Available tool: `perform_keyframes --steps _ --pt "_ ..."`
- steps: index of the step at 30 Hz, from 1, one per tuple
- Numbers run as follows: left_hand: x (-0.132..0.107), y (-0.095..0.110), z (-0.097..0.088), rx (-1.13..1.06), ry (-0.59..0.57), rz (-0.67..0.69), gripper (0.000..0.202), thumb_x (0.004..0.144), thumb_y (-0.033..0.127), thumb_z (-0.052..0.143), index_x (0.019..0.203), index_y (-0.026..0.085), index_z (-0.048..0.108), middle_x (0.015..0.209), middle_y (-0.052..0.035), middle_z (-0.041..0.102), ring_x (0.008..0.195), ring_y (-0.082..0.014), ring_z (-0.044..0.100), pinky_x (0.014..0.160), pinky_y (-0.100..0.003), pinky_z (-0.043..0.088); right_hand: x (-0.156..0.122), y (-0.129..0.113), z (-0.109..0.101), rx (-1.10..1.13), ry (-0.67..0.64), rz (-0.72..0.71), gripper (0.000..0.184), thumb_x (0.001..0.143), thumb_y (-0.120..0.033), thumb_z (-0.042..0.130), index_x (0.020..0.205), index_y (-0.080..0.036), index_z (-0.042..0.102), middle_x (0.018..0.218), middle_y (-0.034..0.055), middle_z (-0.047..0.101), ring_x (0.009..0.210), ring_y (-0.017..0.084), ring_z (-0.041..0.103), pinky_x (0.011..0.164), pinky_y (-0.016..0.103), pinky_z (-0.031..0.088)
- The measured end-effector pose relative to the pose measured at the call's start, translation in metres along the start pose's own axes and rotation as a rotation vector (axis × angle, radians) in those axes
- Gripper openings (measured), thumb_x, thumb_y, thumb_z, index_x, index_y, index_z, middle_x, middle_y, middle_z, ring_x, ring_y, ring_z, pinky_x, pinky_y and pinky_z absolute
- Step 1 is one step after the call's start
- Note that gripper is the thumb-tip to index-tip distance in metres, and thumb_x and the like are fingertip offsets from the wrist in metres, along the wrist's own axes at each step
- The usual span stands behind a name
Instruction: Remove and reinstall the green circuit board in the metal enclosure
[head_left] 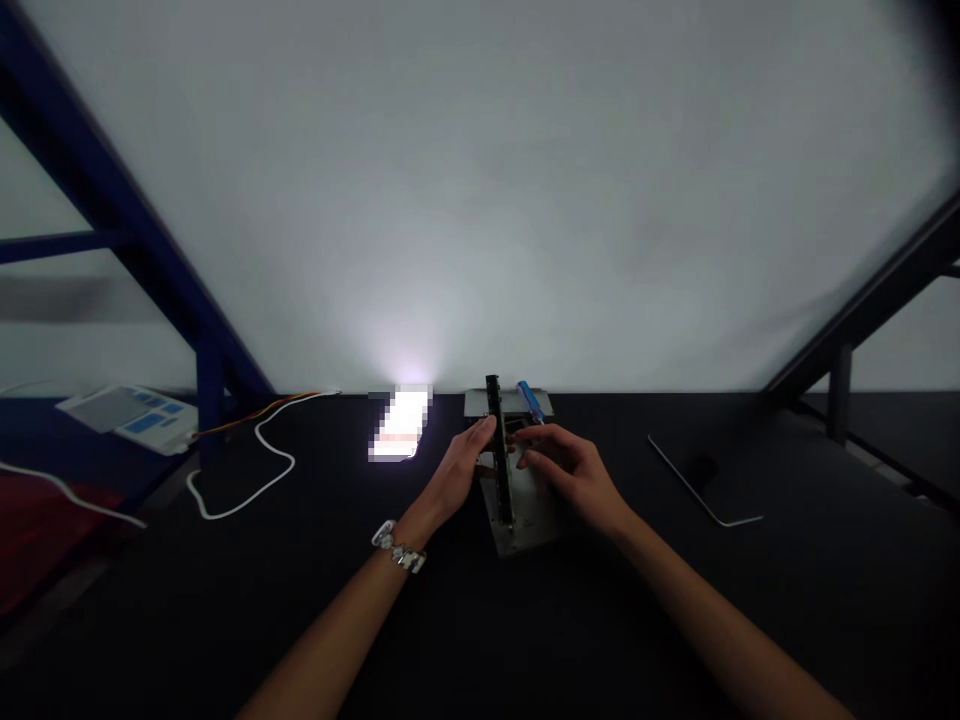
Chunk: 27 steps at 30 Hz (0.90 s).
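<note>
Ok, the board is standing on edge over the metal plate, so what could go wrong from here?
1. The circuit board stands on edge, steadied only by the left hand; it could tip onto the metal plate.
2. The right hand holds the blue screwdriver close to the board; a slip might scrape it.
3. Dim light makes small parts hard to see.

Both bare forearms reach forward from below and converge. The left hand is turned palm inward, fingers stretched forward and close together. Just right of it, the right hand is knuckles up, fingers curled into a loose fist.
</note>
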<state>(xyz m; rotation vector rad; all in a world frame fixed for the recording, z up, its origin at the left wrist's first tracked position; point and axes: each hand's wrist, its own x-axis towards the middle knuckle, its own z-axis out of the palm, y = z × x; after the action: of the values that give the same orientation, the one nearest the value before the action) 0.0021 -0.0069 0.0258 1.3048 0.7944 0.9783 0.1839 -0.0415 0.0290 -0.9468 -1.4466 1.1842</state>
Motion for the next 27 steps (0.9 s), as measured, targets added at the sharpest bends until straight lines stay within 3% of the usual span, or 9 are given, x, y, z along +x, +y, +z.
perform_keyframes --steps 4,8,11,14,17,22,27 --pt "0.003 -0.005 0.003 -0.223 0.064 -0.066 0.057 0.090 0.061 0.044 0.103 0.013 0.071 0.086 -0.0085 0.073 0.086 -0.0253 0.066 0.077 -0.034 0.050 0.003 0.006 -0.002 -0.110 0.089 0.030 0.026 0.085 -0.042 0.064 0.099 -0.021 0.066 0.083 0.0035 0.064 0.065 0.015 0.055 0.050 0.025 0.044" --pt "0.003 -0.003 0.008 -0.419 0.099 -0.070 0.060 0.090 0.062 0.040 0.103 0.012 0.071 0.083 -0.0102 0.074 0.084 -0.0260 0.067 0.075 -0.035 0.052 0.007 0.015 -0.007 -0.332 0.208 -0.003 0.026 0.085 -0.043 0.063 0.090 -0.018 0.066 0.079 0.0027 0.063 0.068 0.015 0.055 0.059 0.027 0.042" --pt "0.001 0.000 0.011 -0.476 0.102 -0.042 0.056 0.091 0.058 0.041 0.108 0.012 0.069 0.085 -0.0102 0.074 0.087 -0.0263 0.068 0.077 -0.036 0.053 0.007 0.019 -0.006 -0.348 0.196 0.033 0.029 0.085 -0.046 0.061 0.090 -0.018 0.067 0.079 0.0028 0.065 0.071 0.016 0.056 0.063 0.027 0.042" --pt "0.002 -0.002 0.012 -0.471 0.165 0.015 0.047 0.092 0.051 0.045 0.108 0.014 0.067 0.088 -0.0077 0.073 0.089 -0.0247 0.067 0.079 -0.036 0.053 0.007 0.018 -0.002 -0.161 0.156 0.097 0.033 0.085 -0.050 0.061 0.089 -0.018 0.067 0.079 0.0023 0.065 0.069 0.015 0.057 0.061 0.026 0.042" --pt "0.007 -0.011 0.009 -0.422 0.226 0.057 0.039 0.091 0.048 0.049 0.106 0.016 0.067 0.093 -0.0054 0.072 0.091 -0.0230 0.066 0.080 -0.034 0.052 0.006 0.015 -0.001 0.014 0.211 0.092 0.031 0.081 -0.048 0.066 0.086 -0.018 0.065 0.071 -0.0006 0.062 0.060 0.012 0.053 0.055 0.023 0.040" --pt "0.016 -0.022 0.000 -0.286 0.141 0.029 0.043 0.091 0.051 0.049 0.107 0.016 0.068 0.097 -0.0081 0.072 0.092 -0.0240 0.065 0.076 -0.035 0.052 0.006 0.008 -0.004 0.092 0.366 0.014 0.027 0.076 -0.043 0.073 0.078 -0.018 0.062 0.062 -0.0032 0.057 0.053 0.009 0.048 0.050 0.021 0.037" --pt "0.016 -0.018 -0.007 -0.202 0.121 -0.023 0.049 0.088 0.054 0.054 0.116 0.015 0.065 0.108 -0.0136 0.069 0.090 -0.0244 0.066 0.077 -0.037 0.052 0.005 0.006 -0.003 0.087 0.418 -0.004 0.027 0.074 -0.041 0.075 0.074 -0.018 0.061 0.060 -0.0028 0.057 0.050 0.009 0.048 0.047 0.021 0.038"
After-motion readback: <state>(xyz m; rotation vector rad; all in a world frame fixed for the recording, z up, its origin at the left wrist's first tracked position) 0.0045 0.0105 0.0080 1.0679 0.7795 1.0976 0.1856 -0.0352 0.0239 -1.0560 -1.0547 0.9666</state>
